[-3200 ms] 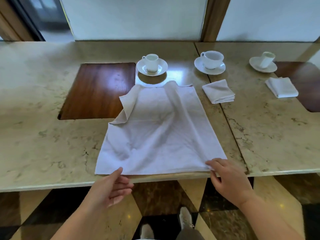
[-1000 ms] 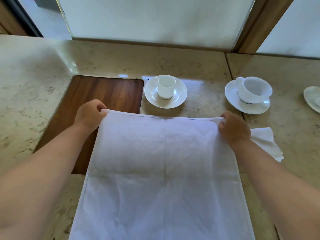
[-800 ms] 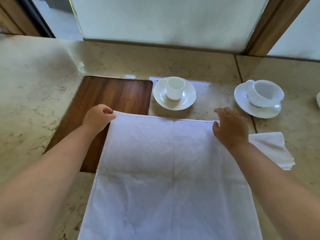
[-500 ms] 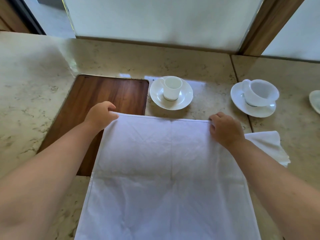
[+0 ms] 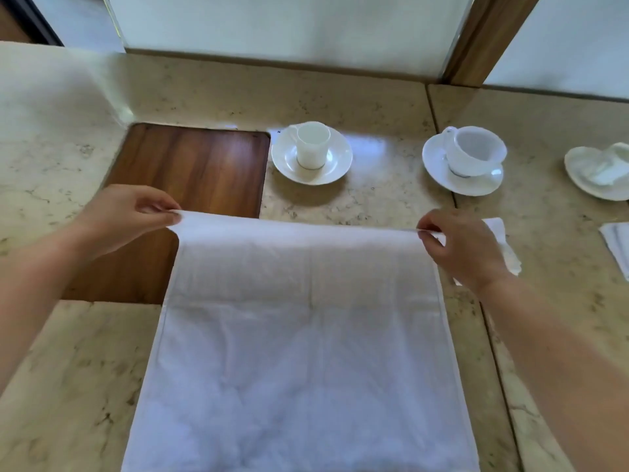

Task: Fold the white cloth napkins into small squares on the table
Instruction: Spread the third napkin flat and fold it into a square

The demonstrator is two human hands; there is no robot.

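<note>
White napkin (image 5: 306, 335) spread on table (image 5: 374, 199); left hand (image 5: 119, 219) and right hand (image 5: 466, 250) pinch far corners, edge lifted.

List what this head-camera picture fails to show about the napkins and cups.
- Open napkin: near edge cut off by the bottom frame edge.
- Folded napkin: mostly hidden behind the right hand.
- Far-right cup and saucer: blurred, cropped by the right edge.
- Second folded napkin: cropped by the right edge.
</note>
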